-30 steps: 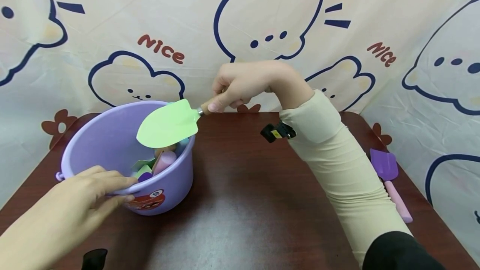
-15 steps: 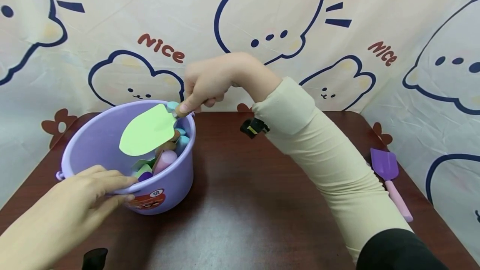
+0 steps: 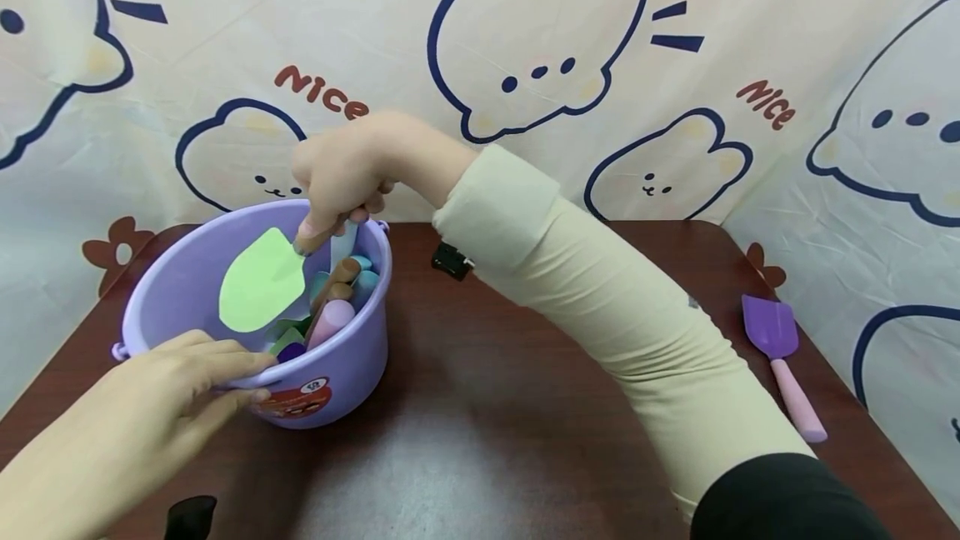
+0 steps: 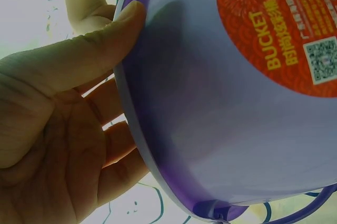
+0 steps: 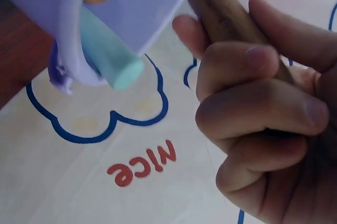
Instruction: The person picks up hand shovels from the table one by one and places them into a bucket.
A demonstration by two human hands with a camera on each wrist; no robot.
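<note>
My right hand (image 3: pixel 341 173) grips the wooden handle (image 5: pixel 226 11) of a garden trowel with a light green blade (image 3: pixel 262 282). The blade points down inside the lavender bucket (image 3: pixel 375 340), and the hand is above the far rim. My left hand (image 3: pixel 180 390) pinches the near rim, thumb outside by the red label and fingers over the inner side, as the left wrist view (image 4: pixel 79 92) shows too. Several handled tools lie in the bucket, among them a pink handle (image 3: pixel 332 321), a brown wooden handle (image 3: pixel 341 277) and a light blue handle (image 5: pixel 113 56). Their lower ends are mostly hidden.
A small purple shovel (image 3: pixel 772 330) with a pink handle lies near the right edge of the dark wooden table (image 3: pixel 480 407). A patterned cloth (image 3: pixel 540 40) hangs behind the table. A black object (image 3: pixel 190 517) shows at the bottom left.
My right hand has moved left with the trowel, and the green blade has gone lower into the bucket, tilting more downward. My left hand stays on the rim.
</note>
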